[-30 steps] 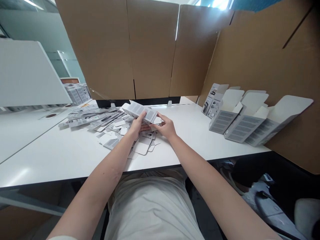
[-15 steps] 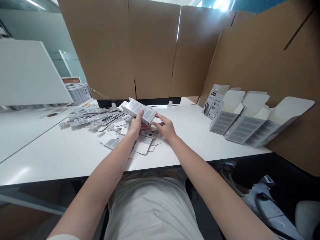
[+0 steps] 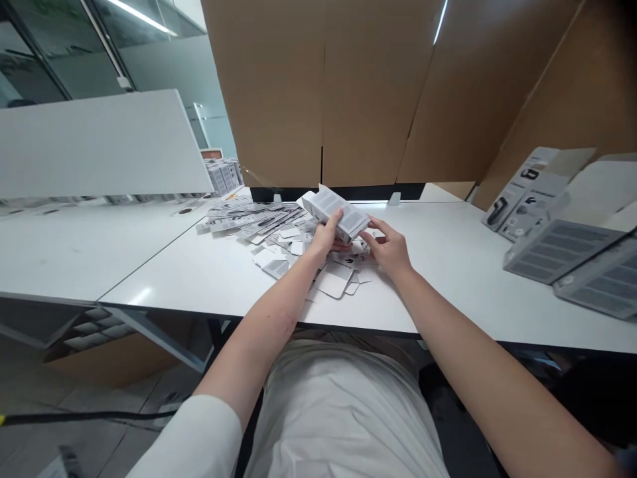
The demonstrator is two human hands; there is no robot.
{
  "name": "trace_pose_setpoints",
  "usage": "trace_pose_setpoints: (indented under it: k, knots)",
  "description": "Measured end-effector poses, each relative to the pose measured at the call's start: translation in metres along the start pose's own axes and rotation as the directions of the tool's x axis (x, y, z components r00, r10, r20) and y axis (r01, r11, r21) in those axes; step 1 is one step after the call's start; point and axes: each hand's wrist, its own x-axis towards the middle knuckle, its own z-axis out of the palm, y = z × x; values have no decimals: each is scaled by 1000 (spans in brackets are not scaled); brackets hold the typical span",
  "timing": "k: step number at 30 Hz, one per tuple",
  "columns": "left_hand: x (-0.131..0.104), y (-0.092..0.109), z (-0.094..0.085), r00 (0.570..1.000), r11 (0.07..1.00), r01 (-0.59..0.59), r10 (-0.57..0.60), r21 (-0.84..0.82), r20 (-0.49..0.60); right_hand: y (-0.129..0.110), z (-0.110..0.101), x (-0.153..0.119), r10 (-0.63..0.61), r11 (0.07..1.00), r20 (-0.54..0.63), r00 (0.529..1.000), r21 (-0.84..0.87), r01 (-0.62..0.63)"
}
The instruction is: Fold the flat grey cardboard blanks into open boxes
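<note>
Raised over the pile, a white and grey printed cardboard box point(image 3: 340, 208) lies tilted in my hands, folded into shape, with a flap standing out at its far left end. My left hand point(image 3: 324, 240) is closed round its middle, thumb on the upper printed side and fingers underneath. At the near right end, my right hand point(image 3: 391, 251) pinches the box's edge between thumb and fingertips. Underneath lies a heap of flattened cardboard boxes point(image 3: 279, 265), spreading to the left over the white table.
Several opened-up boxes point(image 3: 560, 249) stand on the table point(image 3: 448, 265) at the right, flaps raised. Brown cardboard panels point(image 3: 368, 93) wall the back and right. A white divider point(image 3: 99, 146) and more boxes point(image 3: 223, 176) stand at the back left. A carton point(image 3: 114, 355) sits below the table.
My view has turned to the left, so everything appears farther right. Both hands keep the same hold on the box, which has barely moved over the pile.
</note>
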Motion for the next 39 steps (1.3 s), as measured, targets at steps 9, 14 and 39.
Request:
trace_pose_setpoints:
  k: [9,14,39]
  knots:
    - [2,-1,-2,997,999,-46,46,-2,56,5,1,0,-60,996,13,998,-59,61]
    - [3,-1,-2,998,999,-54,53,4,45,4,2,0,-35,999,24,999,7,35]
    - [-11,12,-3,987,984,-147,139,100,82,-3,3,-1,-30,999,72,997,-16,32]
